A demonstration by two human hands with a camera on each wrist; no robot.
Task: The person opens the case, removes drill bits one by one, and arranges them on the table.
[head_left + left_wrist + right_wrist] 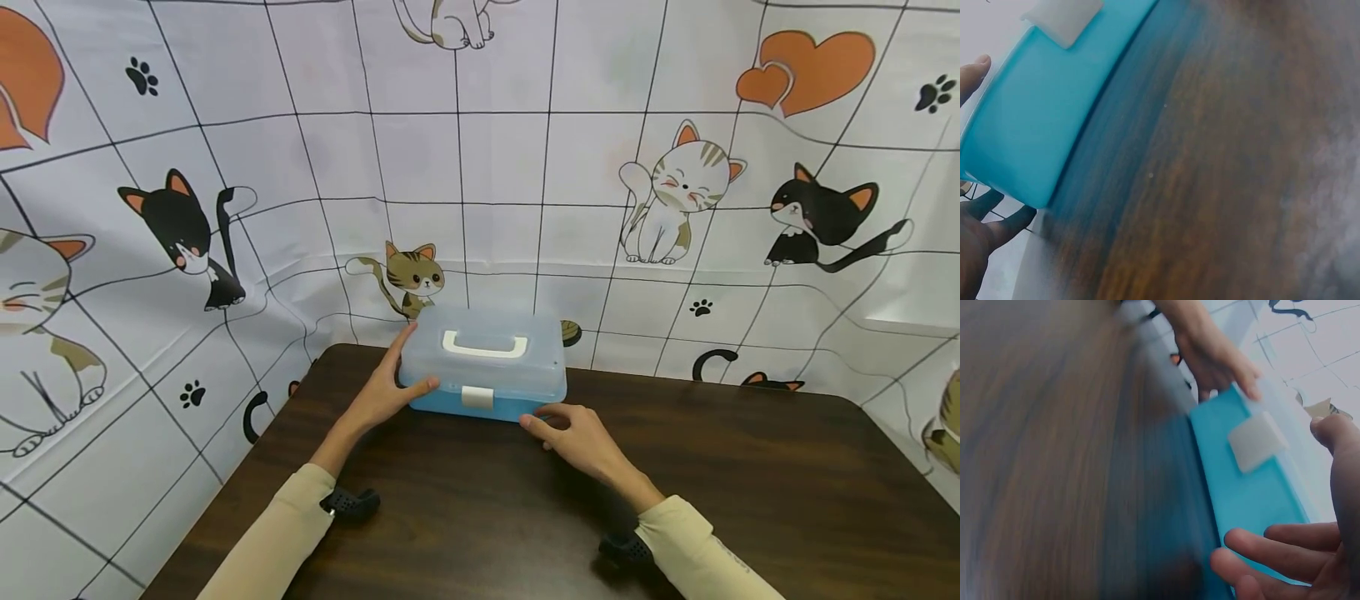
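Note:
A plastic box (pixel 450 404) with a light-blue base, a translucent lid (pixel 517 371), a white carry handle (pixel 484 350) and a white front latch (pixel 477 397) stands at the back of the table. My left hand (pixel 381 395) is at its left end, the fingers (pixel 1013 225) along that side and the thumb toward the front. The right hand (pixel 581 440) is by the front right corner. In the right wrist view its fingers (pixel 1272 553) are loosely bent beside the blue wall, with the thumb well apart. The latch lies flat against the front, the lid down.
The dark wooden table (pixel 465 508) extends in front of the box and to its right. Right behind it hangs a white sheet (pixel 502 158) printed with cats, hearts and grid lines. Dark wrist straps (pixel 351 504) sit on both forearms.

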